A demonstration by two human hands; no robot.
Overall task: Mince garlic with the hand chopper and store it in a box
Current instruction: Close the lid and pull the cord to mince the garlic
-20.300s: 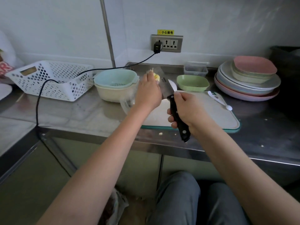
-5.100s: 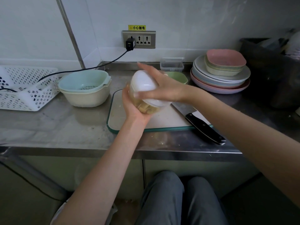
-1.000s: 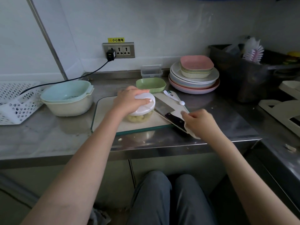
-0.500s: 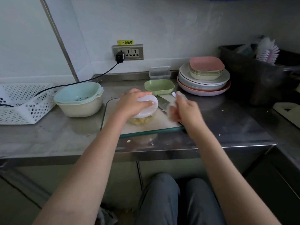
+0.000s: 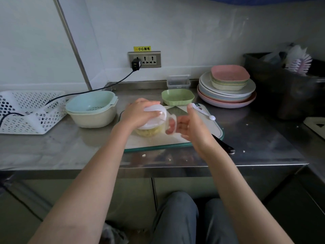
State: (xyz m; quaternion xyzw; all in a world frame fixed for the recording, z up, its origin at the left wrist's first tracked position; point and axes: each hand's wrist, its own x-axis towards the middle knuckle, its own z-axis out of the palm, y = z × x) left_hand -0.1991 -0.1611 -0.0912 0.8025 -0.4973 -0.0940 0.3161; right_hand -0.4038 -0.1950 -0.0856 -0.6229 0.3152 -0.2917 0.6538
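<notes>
On the cutting board [image 5: 198, 134], the hand chopper [image 5: 151, 123] is sitting upright, near the board's middle. Its white lid is on; its clear cup is showing pale yellow garlic [image 5: 148, 132] inside.

Left hand [image 5: 139, 114] is coming in from the lower left, forearm angled up and to the right. Palm is lying over the lid, fingers curling across the top toward the right and gripping it, pressing the chopper onto the board.

Right hand [image 5: 190, 126] is sitting just right of the chopper, palm turned left toward it, thumb pointing up and away from the camera. Its fingers are hooking through the white pull handle [image 5: 169, 124], so it is closed on that handle. The handle is sitting just beside the lid's right edge. This area is motion-blurred, so the cord is not readable.

A knife [image 5: 222, 143] is lying on the board under the right wrist, handle overhanging the front right corner onto the steel counter [image 5: 52, 148]. A white spoon [image 5: 204, 111] is lying at the board's back right.

Behind the board: a green bowl [image 5: 177, 96], then a clear box [image 5: 178, 81] against the wall. Right of them, a stack of plates [image 5: 226, 92]. Left of the board, a blue strainer nested in a cream bowl [image 5: 91, 108], then a white basket [image 5: 29, 111].
</notes>
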